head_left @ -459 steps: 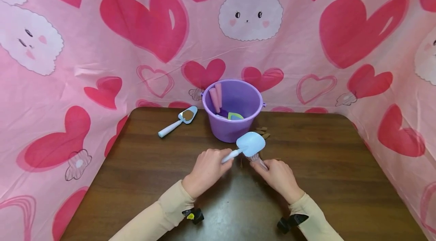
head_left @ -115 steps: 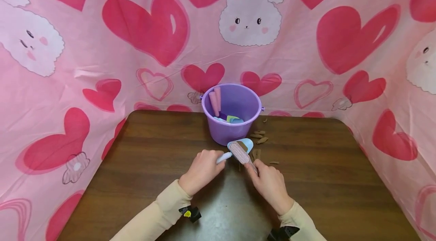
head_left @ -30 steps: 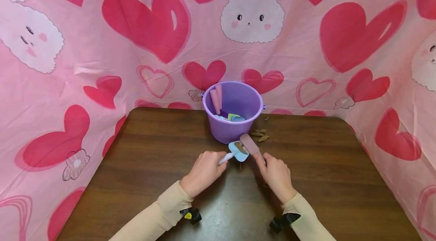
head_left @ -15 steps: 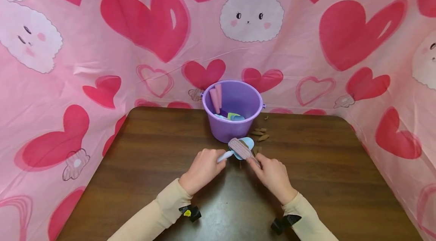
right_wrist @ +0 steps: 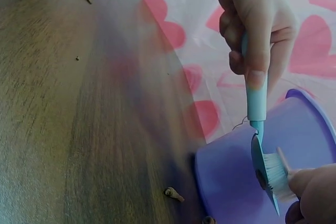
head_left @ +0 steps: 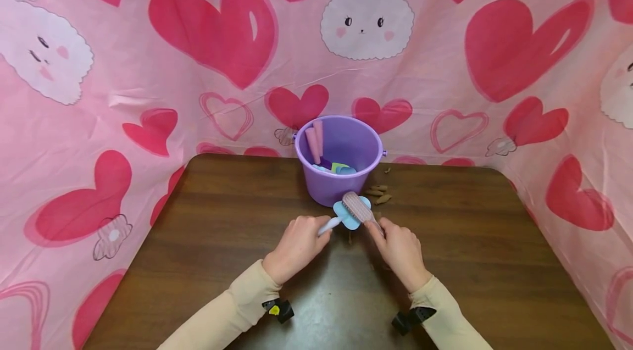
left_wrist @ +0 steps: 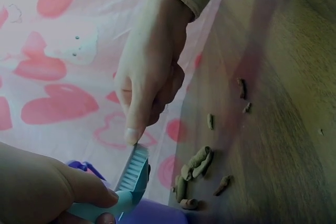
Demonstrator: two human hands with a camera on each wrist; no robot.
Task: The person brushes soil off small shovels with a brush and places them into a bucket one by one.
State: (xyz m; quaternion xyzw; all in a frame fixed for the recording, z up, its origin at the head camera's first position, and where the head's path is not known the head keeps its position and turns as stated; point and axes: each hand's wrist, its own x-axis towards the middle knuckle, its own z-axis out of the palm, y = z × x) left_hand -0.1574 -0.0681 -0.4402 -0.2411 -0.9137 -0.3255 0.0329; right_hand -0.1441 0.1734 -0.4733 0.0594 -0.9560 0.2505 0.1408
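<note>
My left hand (head_left: 298,245) grips the white handle of a light blue toy trowel (head_left: 352,223) just in front of the purple bucket. My right hand (head_left: 401,254) holds a pinkish brush (head_left: 360,209) by its handle, its head lying across the trowel's blade. White bristles (left_wrist: 134,169) press against the blade in the left wrist view. From the right wrist, a dark brown patch (right_wrist: 260,179) shows on the blade; seen from the head, the brush covers most of that face.
A purple bucket (head_left: 326,188) stands at the table's back, with two pink handles (head_left: 312,145) and blue and green pieces inside. Brown, clay-like bits (head_left: 383,199) lie to its right, and more crumbs (left_wrist: 210,121) are scattered on the wooden table (head_left: 222,212). A heart-printed cloth hangs behind.
The trowel lying left of the bucket 15 seconds ago is gone from there; a smaller blade replaces the wide shovel in my left hand. The brush shifts back and forth over it; more crumbs appeared.
</note>
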